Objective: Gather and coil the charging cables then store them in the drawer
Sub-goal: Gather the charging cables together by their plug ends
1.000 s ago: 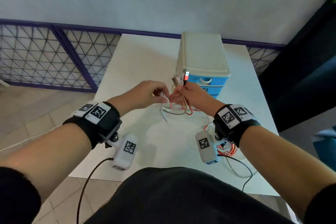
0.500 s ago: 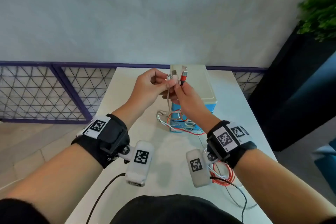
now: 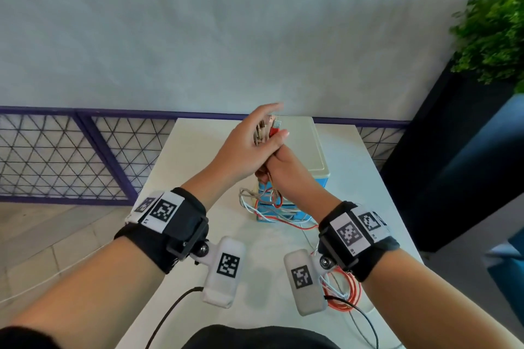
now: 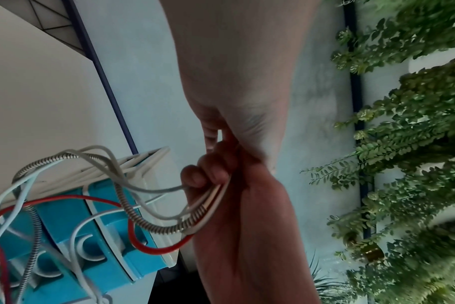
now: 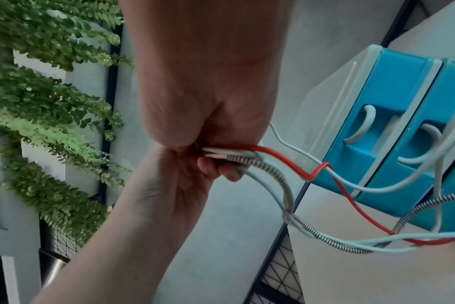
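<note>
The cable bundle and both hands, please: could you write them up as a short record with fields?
Cable bundle: red, white and metal-spring-sheathed cables, plug ends up and level
Right hand: grips the bundle below the plugs
Left hand: fingers straight, palm against the plug ends
Slack: loose loops hang in front of the drawer unit
Drawer unit: blue drawers, all closed, white top
Second coil: orange and white, on the table near the right wrist
Coiling: not yet done
</note>
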`<state>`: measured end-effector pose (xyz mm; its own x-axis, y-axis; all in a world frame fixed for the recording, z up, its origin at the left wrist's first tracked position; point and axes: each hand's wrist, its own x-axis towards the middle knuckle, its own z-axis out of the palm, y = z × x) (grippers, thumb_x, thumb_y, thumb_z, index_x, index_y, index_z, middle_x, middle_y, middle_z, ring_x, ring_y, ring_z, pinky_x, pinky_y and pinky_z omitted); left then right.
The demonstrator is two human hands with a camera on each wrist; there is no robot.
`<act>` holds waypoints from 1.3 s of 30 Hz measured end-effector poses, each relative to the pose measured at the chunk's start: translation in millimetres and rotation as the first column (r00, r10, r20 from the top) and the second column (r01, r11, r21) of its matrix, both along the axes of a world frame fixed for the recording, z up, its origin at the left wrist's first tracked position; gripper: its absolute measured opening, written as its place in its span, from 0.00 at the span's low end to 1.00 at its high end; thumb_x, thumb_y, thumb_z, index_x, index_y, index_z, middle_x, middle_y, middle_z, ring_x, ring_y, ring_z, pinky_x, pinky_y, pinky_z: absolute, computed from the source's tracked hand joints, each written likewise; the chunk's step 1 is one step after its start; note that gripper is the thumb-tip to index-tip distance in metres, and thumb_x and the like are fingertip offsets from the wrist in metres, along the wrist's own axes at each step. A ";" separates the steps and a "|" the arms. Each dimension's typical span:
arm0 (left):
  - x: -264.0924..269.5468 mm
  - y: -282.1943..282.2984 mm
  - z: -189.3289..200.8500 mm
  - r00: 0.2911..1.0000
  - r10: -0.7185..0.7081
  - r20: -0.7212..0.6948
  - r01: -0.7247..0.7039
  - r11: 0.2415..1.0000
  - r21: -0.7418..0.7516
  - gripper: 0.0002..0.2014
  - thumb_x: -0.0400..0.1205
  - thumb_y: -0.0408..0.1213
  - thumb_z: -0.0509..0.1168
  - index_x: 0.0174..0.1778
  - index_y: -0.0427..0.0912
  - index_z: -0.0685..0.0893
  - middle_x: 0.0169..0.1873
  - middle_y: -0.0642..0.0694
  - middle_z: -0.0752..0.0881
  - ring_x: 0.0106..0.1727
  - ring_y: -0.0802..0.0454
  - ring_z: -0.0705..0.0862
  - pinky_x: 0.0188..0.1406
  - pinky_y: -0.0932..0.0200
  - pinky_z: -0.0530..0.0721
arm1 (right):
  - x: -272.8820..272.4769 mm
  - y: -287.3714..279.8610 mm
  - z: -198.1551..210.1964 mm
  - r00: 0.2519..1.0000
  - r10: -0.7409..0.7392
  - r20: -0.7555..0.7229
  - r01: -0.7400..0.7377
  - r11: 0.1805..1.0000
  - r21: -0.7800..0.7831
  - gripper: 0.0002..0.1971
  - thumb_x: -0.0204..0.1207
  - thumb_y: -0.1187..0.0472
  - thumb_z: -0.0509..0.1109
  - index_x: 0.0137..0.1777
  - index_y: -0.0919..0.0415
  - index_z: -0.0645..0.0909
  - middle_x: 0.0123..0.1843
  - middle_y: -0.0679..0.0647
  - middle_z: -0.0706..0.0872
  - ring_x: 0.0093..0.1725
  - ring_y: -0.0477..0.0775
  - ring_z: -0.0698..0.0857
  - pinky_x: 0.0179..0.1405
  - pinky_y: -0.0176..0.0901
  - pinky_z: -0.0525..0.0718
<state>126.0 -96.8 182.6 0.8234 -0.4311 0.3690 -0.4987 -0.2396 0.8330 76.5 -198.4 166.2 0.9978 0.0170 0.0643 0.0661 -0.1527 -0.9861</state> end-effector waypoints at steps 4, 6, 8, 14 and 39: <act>-2.2 -8.8 -1.4 0.989 0.118 -0.083 -0.128 0.984 -0.122 0.05 0.82 0.39 0.63 0.47 0.43 0.82 0.43 0.50 0.89 0.39 0.55 0.87 0.31 0.56 0.80 | -0.3 -3.3 4.0 1.000 0.016 0.004 -0.016 1.000 0.027 0.06 0.85 0.69 0.52 0.48 0.63 0.70 0.30 0.52 0.72 0.26 0.46 0.71 0.27 0.36 0.72; -6.4 -12.1 -0.1 0.982 0.086 -0.171 -0.124 0.967 -0.223 0.06 0.83 0.38 0.62 0.52 0.40 0.79 0.48 0.47 0.88 0.42 0.58 0.90 0.26 0.61 0.79 | 2.3 -4.4 4.5 0.999 0.034 -0.004 -0.034 0.998 0.043 0.09 0.86 0.67 0.53 0.44 0.63 0.70 0.29 0.51 0.71 0.25 0.45 0.71 0.28 0.38 0.72; -12.8 -14.3 -0.9 0.963 0.047 -0.266 -0.129 0.945 -0.301 0.13 0.85 0.44 0.60 0.63 0.45 0.71 0.42 0.48 0.85 0.30 0.58 0.87 0.24 0.63 0.79 | 5.8 -8.6 5.8 1.000 0.026 -0.015 -0.024 0.995 0.098 0.11 0.87 0.65 0.53 0.42 0.63 0.70 0.28 0.50 0.70 0.24 0.46 0.70 0.28 0.40 0.72; -35.8 -14.6 -23.3 0.932 -0.036 -0.361 -0.007 0.993 -0.118 0.33 0.80 0.66 0.46 0.72 0.45 0.66 0.38 0.51 0.86 0.43 0.59 0.86 0.48 0.64 0.79 | 13.5 -25.5 16.5 0.998 -0.057 0.009 0.049 0.924 0.379 0.15 0.88 0.60 0.54 0.39 0.59 0.72 0.25 0.47 0.70 0.24 0.44 0.72 0.27 0.36 0.74; -27.8 18.3 -20.8 0.911 -0.325 -0.254 0.367 0.920 0.140 0.22 0.83 0.57 0.54 0.33 0.44 0.75 0.24 0.52 0.77 0.25 0.56 0.73 0.32 0.63 0.73 | 23.6 -3.2 24.2 0.998 -0.006 -0.059 0.042 0.770 0.636 0.14 0.88 0.53 0.52 0.42 0.58 0.70 0.23 0.46 0.71 0.18 0.45 0.71 0.22 0.38 0.81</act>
<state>98.1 -78.5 161.8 0.6614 -0.7454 0.0836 -0.3857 -0.2423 0.8902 100.2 -201.7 190.4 0.9994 -0.0334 0.0012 0.0181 0.5108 -0.8595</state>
